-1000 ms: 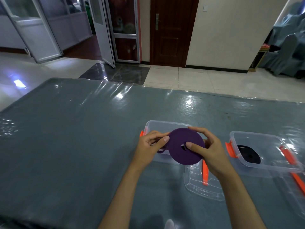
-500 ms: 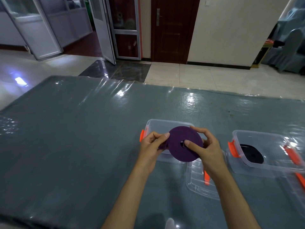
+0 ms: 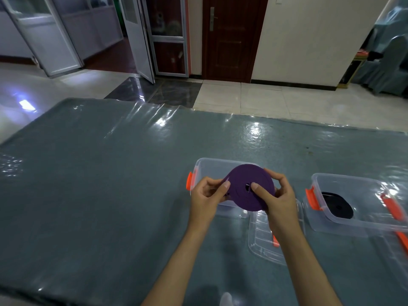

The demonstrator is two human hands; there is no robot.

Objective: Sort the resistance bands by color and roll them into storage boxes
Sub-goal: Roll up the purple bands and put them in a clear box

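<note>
The right hand point(image 3: 277, 199) held the purple band roll point(image 3: 249, 187) with its thumb laid across the near face beside the centre hole and its other fingers point(image 3: 279, 180) curled round the far rim, so the roll stood nearly on edge, its flat face turned toward the person and its axis running away from them. The left hand point(image 3: 206, 194) pinched the roll's left rim, thumb tip on the face and the remaining fingers bent behind; whether a loose tail of band lay under that pinch could not be told. Both hands were thus closed on the one roll, held up off the worktop point(image 3: 99, 184). Directly behind and below the fingers sat the open clear box point(image 3: 212, 166) with an orange latch on its left end; the roll hung over its mouth, hiding most of the inside. The move that seemed to come next, laying the roll down into that box, would turn on tipping the disc flat and lowering it straight down, a short drop for both hands alike. Just below the right wrist lay a clear lid point(image 3: 260, 244) on the worktop. Well to the right of the fingers stood a second box point(image 3: 362, 226) holding a black band roll point(image 3: 336, 205).
</note>
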